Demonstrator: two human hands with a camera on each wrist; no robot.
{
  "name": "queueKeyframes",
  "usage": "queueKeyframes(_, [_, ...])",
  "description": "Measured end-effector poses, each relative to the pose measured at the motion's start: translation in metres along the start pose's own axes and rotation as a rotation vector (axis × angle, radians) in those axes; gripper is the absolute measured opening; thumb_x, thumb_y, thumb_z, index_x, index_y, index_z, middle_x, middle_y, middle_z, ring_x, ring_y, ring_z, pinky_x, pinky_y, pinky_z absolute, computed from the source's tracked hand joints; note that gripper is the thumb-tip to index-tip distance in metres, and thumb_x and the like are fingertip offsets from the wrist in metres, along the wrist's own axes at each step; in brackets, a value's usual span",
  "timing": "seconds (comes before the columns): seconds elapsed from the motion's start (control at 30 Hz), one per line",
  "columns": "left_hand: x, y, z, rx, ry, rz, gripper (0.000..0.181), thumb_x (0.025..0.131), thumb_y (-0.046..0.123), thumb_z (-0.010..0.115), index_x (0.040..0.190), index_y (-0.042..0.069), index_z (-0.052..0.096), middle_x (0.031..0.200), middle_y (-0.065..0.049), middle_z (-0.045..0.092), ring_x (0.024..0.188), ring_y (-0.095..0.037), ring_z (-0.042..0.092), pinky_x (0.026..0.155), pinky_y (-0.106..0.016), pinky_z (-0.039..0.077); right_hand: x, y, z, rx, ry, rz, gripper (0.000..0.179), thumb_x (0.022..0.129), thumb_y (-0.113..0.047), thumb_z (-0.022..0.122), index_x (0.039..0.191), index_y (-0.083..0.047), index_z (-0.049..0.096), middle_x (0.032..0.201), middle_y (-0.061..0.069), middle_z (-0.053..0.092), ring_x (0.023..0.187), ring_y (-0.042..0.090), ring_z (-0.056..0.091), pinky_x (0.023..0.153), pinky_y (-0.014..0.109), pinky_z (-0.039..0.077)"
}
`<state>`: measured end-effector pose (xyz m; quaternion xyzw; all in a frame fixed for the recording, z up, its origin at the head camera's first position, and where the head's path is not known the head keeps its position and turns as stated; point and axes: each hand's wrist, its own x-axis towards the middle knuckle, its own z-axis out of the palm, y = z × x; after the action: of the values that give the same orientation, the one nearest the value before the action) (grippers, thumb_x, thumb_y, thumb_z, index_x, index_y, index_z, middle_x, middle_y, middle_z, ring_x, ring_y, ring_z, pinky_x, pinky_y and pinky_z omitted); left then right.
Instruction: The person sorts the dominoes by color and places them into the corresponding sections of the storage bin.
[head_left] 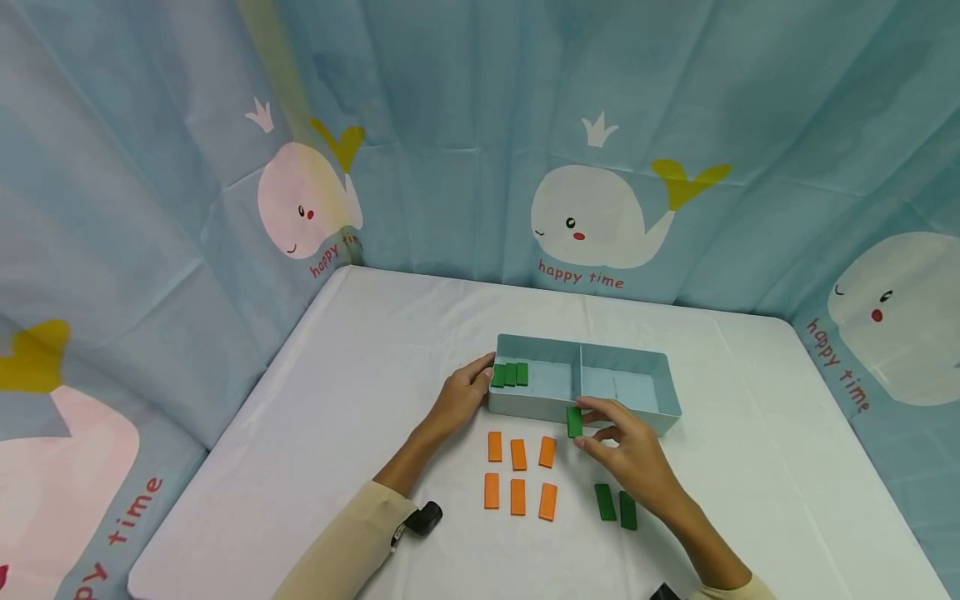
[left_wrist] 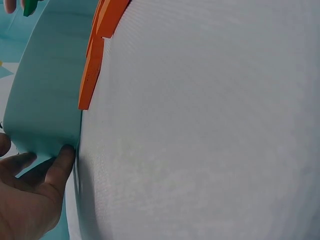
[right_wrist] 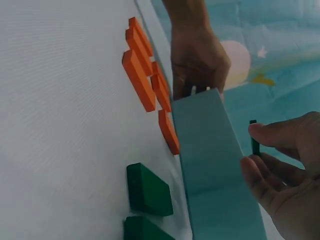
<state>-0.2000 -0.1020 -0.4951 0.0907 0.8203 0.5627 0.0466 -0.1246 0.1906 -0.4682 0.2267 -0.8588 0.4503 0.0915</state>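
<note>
A light-blue box (head_left: 532,406) with two compartments stands on the table. My left hand (head_left: 456,402) holds its left end, with bent fingers (left_wrist: 61,167) against the end wall. Between thumb and fingertips, my right hand (head_left: 632,454) pinches a green block (head_left: 574,422), upright at the front wall near the divider. Seen from the right wrist, this thin block (right_wrist: 254,137) is edge-on beside the box rim. Three green blocks (head_left: 510,374) lie in a row inside the left compartment, by its left wall. The right compartment (head_left: 618,386) holds nothing visible.
Several orange blocks (head_left: 518,455) lie in two rows on the white table (head_left: 390,333) before the box. Two more green blocks (head_left: 605,502) rest below the right hand. A blue curtain (head_left: 450,192) with whale prints hangs behind and at both sides.
</note>
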Motion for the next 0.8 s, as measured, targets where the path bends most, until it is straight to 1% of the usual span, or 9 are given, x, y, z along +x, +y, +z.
queueKeyframes(0.17, [-0.001,0.001,0.000,0.004,0.005,-0.003,0.054,0.115,0.033,0.043,0.164,0.010,0.042,0.166,-0.005,0.046,0.158,-0.028,0.035,0.130,-0.051,0.029,0.009,-0.003,0.004,0.035,-0.013,-0.026,0.059,0.088,0.002,0.085,0.142,-0.008,0.065,0.136,0.010,0.068,0.112,0.023,0.069,0.086,0.026,0.063])
queueKeyframes(0.43, [0.000,0.000,0.001,0.007,0.014,0.001,0.053,0.115,0.032,0.044,0.163,0.008,0.043,0.166,-0.007,0.046,0.158,-0.030,0.035,0.130,-0.053,0.029,0.024,-0.010,0.010,0.035,-0.023,-0.005,0.058,0.090,0.000,0.084,0.143,-0.009,0.064,0.139,0.006,0.067,0.116,0.021,0.068,0.091,0.030,0.063])
queueKeyframes(0.7, [-0.001,0.002,0.001,0.015,0.020,-0.007,0.053,0.115,0.032,0.044,0.163,0.010,0.043,0.165,-0.006,0.047,0.157,-0.029,0.036,0.129,-0.052,0.030,0.039,-0.011,0.014,0.076,-0.021,-0.012,0.057,0.090,-0.001,0.083,0.143,-0.006,0.064,0.138,0.011,0.067,0.116,0.025,0.069,0.092,0.029,0.063])
queueKeyframes(0.8, [-0.001,0.001,0.001,0.014,0.020,-0.010,0.053,0.115,0.033,0.044,0.163,0.010,0.043,0.165,-0.006,0.047,0.157,-0.028,0.036,0.129,-0.052,0.030,0.045,-0.011,0.015,0.079,-0.017,-0.006,0.057,0.090,-0.001,0.083,0.143,-0.008,0.064,0.138,0.011,0.068,0.116,0.027,0.069,0.092,0.029,0.062])
